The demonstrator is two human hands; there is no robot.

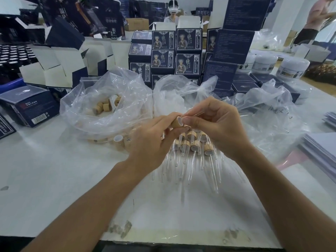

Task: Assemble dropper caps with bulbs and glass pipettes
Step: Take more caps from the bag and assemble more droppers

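My left hand (154, 140) grips a wooden dropper cap (177, 122) with its white-lined opening turned toward my right hand (216, 122). The right hand pinches a thin glass pipette (195, 113) whose end sits at the cap's opening; the pipette runs up and to the right from my fingers. Under my hands lies a pile of assembled droppers (194, 144), wooden caps with glass pipettes pointing toward me. A clear plastic bag (101, 110) on the left holds loose wooden caps (101, 106). A loose white bulb (118, 138) lies by the bag's edge.
More clear plastic bags (263, 106) lie behind and to the right. Stacks of dark blue boxes (163, 57) fill the back of the table, with white jars (292, 68) at the right. Stacked grey sheets (321, 148) sit at the right edge. A person sits beyond the boxes.
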